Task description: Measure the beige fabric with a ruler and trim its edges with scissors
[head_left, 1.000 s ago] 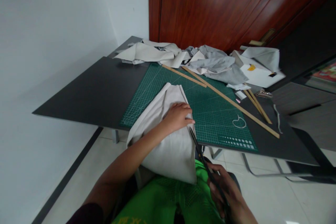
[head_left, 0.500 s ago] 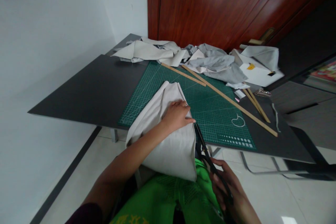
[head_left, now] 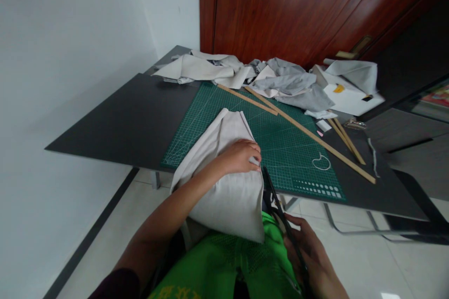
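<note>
Light grey-beige cloth (head_left: 231,201) lies over the near edge of the green cutting mat (head_left: 284,149) and hangs down towards the green garment I wear. My left hand (head_left: 242,156) grips the cloth's right edge between thumb and curled fingers. Lower right, my right hand (head_left: 303,247) is wrapped round the handles of black scissors (head_left: 278,203). Their tips point up at the mat's front edge, just right of the cloth and apart from my left hand. Part of the right fingers is hidden behind the handles.
Wooden strips (head_left: 308,133) lie across the mat. Crumpled cloth pieces (head_left: 280,79) and a white box (head_left: 351,93) stand at the back of the dark table (head_left: 122,117). A white string loop (head_left: 322,162) is on the mat's right side.
My left hand's thumb and fingers have closed on the cloth's edge. The scissors have come slightly away from the cloth and the left thumb, to the right. The view has shifted a little.
</note>
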`<state>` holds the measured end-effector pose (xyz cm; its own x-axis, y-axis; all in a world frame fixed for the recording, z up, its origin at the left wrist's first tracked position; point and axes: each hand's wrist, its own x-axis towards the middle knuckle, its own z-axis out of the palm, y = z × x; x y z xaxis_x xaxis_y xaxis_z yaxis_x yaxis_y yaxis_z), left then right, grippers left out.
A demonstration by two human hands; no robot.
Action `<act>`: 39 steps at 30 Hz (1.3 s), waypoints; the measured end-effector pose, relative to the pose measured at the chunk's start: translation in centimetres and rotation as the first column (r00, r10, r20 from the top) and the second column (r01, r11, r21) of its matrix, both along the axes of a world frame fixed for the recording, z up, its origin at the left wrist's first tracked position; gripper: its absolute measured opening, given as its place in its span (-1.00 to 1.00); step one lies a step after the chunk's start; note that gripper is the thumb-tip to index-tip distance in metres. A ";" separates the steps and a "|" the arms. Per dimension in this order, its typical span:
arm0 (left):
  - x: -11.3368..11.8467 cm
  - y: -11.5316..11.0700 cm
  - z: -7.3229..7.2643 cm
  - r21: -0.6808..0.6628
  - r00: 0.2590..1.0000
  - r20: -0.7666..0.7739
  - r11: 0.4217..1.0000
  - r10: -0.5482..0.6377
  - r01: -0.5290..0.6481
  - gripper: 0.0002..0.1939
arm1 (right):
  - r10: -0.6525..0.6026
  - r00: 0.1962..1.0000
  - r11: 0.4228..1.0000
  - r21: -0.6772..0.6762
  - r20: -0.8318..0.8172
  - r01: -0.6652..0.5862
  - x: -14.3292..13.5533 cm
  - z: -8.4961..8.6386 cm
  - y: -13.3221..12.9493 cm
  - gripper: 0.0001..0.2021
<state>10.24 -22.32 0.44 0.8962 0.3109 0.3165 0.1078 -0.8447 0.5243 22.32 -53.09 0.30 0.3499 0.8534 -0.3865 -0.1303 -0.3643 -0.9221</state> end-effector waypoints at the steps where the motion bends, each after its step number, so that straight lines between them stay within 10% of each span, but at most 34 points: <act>1: -0.1 0.0 0.0 -0.005 1.000 -0.005 1.000 -0.003 0.003 -0.80 | -0.016 1.000 1.000 -0.009 0.009 0.017 0.0 0.0 0.0 -0.39; 19: -0.1 -1.1 0.6 -0.036 0.990 -0.079 0.993 0.113 -0.116 -0.22 | 0.261 0.713 0.965 -0.176 0.651 -0.193 1.1 0.5 2.1 -0.43; 31: 0.0 -0.9 0.1 0.009 0.991 -0.062 0.992 0.122 -0.122 -0.23 | 0.209 0.656 0.977 -0.122 0.725 -0.176 0.6 -1.0 2.3 -0.43; 39: 0.1 -0.6 -0.2 0.066 0.993 -0.058 0.993 0.102 -0.098 -0.36 | 0.296 0.438 0.953 -0.235 0.849 -0.189 0.1 -1.9 2.0 -0.44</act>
<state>10.35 -22.95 0.28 0.8801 0.3810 0.2834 0.2237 -0.8591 0.4603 22.38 -51.12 -1.64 0.3316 0.9394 -0.0868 0.8221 -0.3329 -0.4619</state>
